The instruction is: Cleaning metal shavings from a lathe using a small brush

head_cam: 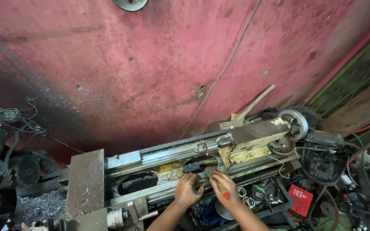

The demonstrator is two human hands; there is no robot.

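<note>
Your two hands sit closest, side by side on the front rail of the lathe bed [168, 192]. Your left hand [188, 189] curls down over the rail, and your right hand [224, 185] closes around a red-tipped tool [224, 193] (likely a screwdriver, mostly hidden), so both grip rather than spread. Just behind them a wooden block [253, 139] stands clamped across the bed, probably as a brace. Metal shavings [33, 205] lie at far left.

Pink wall [150, 64], grey lathe [168, 162] (sawdust [170, 171] seemingly yellow), red box [300, 199].
</note>
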